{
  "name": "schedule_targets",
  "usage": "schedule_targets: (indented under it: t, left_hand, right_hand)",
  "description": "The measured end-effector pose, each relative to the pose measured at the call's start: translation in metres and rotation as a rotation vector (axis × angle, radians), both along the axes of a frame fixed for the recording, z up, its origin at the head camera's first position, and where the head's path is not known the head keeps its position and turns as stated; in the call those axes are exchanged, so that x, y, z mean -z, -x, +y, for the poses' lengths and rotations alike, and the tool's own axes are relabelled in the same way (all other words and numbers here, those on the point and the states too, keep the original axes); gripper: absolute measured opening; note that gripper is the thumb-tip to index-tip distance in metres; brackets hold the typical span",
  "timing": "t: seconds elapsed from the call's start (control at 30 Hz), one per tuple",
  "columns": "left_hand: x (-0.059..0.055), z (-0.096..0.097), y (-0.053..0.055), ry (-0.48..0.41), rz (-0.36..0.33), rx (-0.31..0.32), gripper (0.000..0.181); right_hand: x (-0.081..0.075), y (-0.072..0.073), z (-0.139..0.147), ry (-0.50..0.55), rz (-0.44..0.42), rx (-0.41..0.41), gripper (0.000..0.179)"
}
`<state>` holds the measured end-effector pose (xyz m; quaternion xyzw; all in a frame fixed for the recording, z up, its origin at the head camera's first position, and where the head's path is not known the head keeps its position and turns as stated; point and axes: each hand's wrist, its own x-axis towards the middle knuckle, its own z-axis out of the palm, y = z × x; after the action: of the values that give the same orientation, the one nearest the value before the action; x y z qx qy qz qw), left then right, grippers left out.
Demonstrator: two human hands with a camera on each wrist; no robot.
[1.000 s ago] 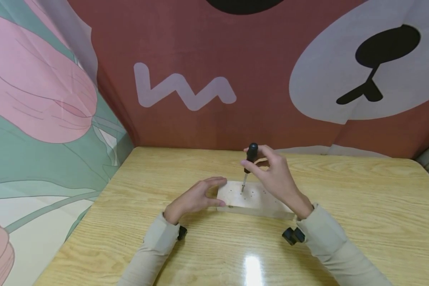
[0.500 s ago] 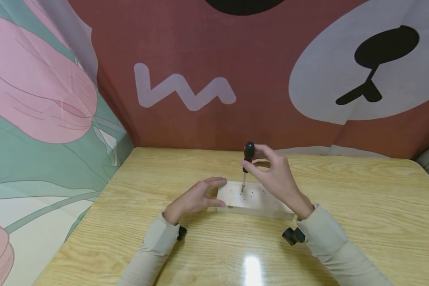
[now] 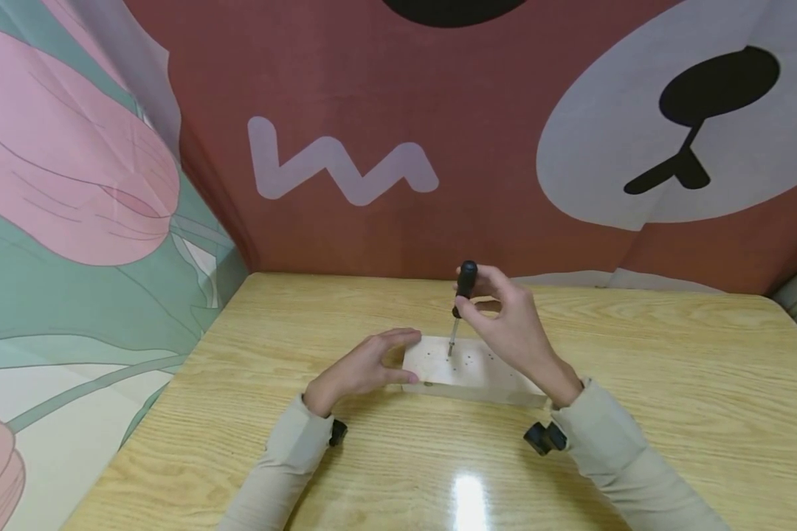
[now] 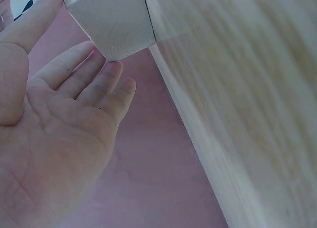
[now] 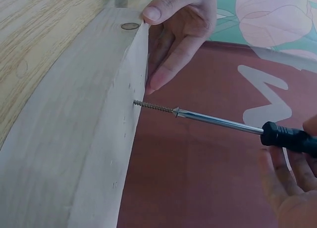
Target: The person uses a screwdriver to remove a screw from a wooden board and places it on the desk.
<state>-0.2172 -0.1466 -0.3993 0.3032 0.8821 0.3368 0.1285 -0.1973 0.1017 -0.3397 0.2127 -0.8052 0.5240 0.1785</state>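
Note:
A pale wooden board (image 3: 432,369) with several small holes in its top lies on the table. My left hand (image 3: 365,365) holds its left end, thumb at the near edge and fingers at the far one. In the left wrist view, fingertips touch the board's end (image 4: 111,22). Above the board, my right hand (image 3: 518,324) pinches the black handle of a screwdriver (image 3: 466,279) between thumb and fingers. The right wrist view shows the screwdriver's tip meeting the head of a long screw (image 5: 154,107). The screw's point is at the board's face, with most of its thread exposed.
The wood-grain table (image 3: 398,457) reaches back to a reddish-brown printed cloth (image 3: 345,236). A flower-patterned cloth (image 3: 93,184) hangs at the left. Small black devices (image 3: 544,438) are worn at both wrists. A dark knot (image 5: 130,26) marks the board's side.
The screwdriver's handle tips slightly left, then back right, while my right thumb and fingers shift on it. The left hand and the board stay in place.

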Motion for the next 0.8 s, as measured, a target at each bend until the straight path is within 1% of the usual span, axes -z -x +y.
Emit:
schedule_targets:
  t: [0.23, 0.43, 0.57, 0.8]
  left_hand:
    - [-0.0007, 0.0007, -0.0002, 0.004, -0.002, -0.003, 0.07]
    - [-0.0008, 0.0009, -0.0003, 0.012, -0.007, -0.008, 0.071]
    - [-0.0001, 0.0004, 0.0001, 0.011, -0.004, -0.006, 0.071]
    - [0.0009, 0.0003, 0.0006, 0.01, -0.009, -0.013, 0.071]
  right_hand:
    - [0.0025, 0.0028, -0.0004, -0.025, 0.047, 0.033, 0.036]
    - [0.0031, 0.0038, 0.0003, -0.014, 0.068, 0.027, 0.034]
    - [0.0027, 0.0031, 0.0014, -0.012, 0.056, 0.02, 0.037]
    - [0.0014, 0.0013, 0.0018, -0.009, 0.007, 0.007, 0.035]
